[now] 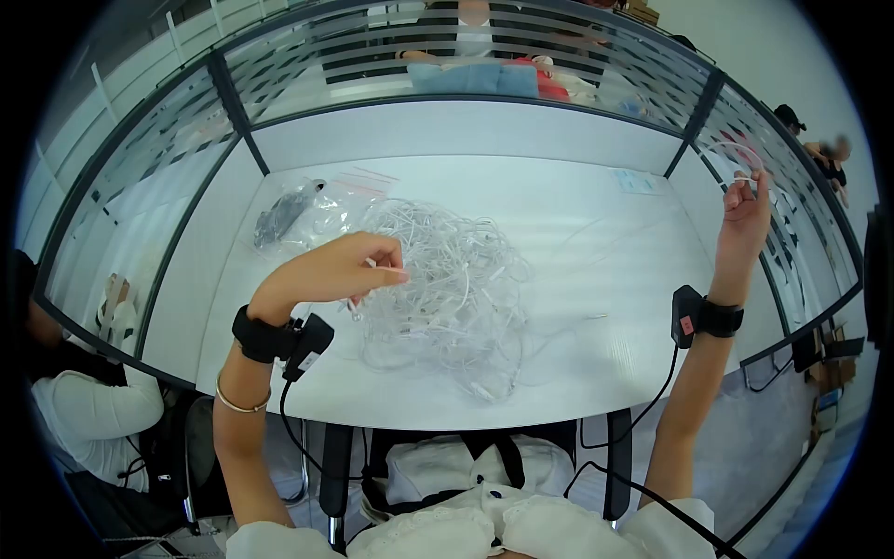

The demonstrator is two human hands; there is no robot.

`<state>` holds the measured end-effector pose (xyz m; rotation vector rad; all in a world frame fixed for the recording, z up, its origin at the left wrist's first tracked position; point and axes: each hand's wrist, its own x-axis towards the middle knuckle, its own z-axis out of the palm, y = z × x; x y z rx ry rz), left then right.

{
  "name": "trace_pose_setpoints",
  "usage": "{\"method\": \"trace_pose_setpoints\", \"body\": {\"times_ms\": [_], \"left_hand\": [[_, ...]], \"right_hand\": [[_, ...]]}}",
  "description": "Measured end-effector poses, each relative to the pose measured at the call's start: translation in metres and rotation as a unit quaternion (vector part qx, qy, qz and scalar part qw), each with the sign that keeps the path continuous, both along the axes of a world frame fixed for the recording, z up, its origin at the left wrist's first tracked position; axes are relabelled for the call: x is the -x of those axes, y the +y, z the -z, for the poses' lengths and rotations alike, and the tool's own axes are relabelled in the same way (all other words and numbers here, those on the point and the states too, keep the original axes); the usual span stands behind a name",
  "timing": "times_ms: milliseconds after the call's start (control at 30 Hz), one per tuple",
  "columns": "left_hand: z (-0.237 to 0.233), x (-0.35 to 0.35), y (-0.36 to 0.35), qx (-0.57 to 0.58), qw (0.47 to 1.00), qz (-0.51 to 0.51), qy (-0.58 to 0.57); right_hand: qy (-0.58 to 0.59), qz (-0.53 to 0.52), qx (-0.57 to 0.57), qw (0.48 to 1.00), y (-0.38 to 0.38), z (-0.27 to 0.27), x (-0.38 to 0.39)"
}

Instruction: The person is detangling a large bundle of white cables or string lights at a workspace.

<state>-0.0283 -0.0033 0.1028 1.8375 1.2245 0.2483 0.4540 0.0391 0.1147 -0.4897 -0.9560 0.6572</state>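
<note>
A big tangled heap of thin white cables [456,289] covers the middle of the white table. Over the heap's left side hovers my left hand [340,265], its fingers curled in. A small pale piece shows just beneath it; what the fingers hold is hidden. My right hand [747,210] is raised at the far right, near the partition, with its fingers closed on a white cable [742,147] that loops above the fingertips. A few loose strands trail from the heap toward the right side of the table.
Clear plastic bags [296,210], one with dark grey contents, lie at the back left. A pale blue-white label [638,181] is at the back right. Glass-topped partitions [466,130] enclose three sides. Black wires run from both wrist straps. A person in white sits at left.
</note>
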Motion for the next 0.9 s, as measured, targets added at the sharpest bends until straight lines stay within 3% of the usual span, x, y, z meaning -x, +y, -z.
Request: {"method": "trace_pose_setpoints", "body": {"times_ms": [100,233,333,433,567,667,800,900], "left_hand": [[0.003,0.009,-0.003,0.078,0.994,0.011,-0.078],[0.003,0.006,-0.014,0.087,0.986,-0.013,-0.140],[-0.004,0.005,-0.021,0.134,0.983,0.005,-0.128],[-0.009,0.022,-0.012,0.101,0.990,0.017,-0.100],[-0.009,0.038,0.005,-0.049,0.989,-0.079,-0.117],[-0.009,0.024,0.011,-0.086,0.992,-0.045,-0.079],[-0.010,-0.016,0.012,-0.043,0.999,0.016,-0.002],[0.017,-0.035,0.015,-0.236,0.967,0.093,-0.006]], "right_hand": [[-0.013,0.001,0.011,1.000,0.000,0.002,0.007],[-0.028,-0.002,0.029,0.999,0.002,0.005,0.013],[-0.021,0.001,0.044,0.999,0.004,0.006,0.020],[-0.009,-0.007,0.036,0.999,0.004,0.003,0.019],[-0.015,-0.002,-0.008,1.000,-0.002,-0.002,0.007],[-0.012,0.022,-0.019,1.000,-0.007,-0.011,0.002],[-0.022,0.036,-0.052,0.998,-0.011,-0.036,-0.006],[-0.068,0.019,-0.092,0.993,-0.020,-0.069,-0.011]]}}
